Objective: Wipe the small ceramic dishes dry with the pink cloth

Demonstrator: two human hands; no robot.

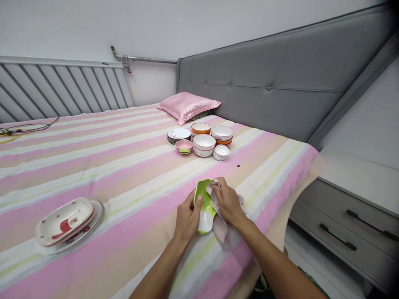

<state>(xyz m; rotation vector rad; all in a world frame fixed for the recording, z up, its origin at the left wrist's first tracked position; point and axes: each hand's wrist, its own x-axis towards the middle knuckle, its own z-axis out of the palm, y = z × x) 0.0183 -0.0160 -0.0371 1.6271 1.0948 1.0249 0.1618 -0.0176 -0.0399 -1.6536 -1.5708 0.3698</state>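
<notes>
My left hand (186, 219) grips a green and white leaf-shaped dish (204, 207) by its left rim and holds it tilted on edge above the bed. My right hand (227, 202) is closed on a pale pink cloth (222, 226) and presses it against the dish's green inner face. The cloth hangs down below my right hand. Both hands are over the near right part of the striped bedsheet (124, 174).
A cluster of bowls (204, 143), a stack of plates (178, 135), small white dishes (221, 152) and a pink dish (183, 145) sits further up the bed. Spotted rectangular dishes (65, 222) lie at near left. A pink pillow (188, 105), grey headboard (264, 83) and drawer unit (343, 224) are at right.
</notes>
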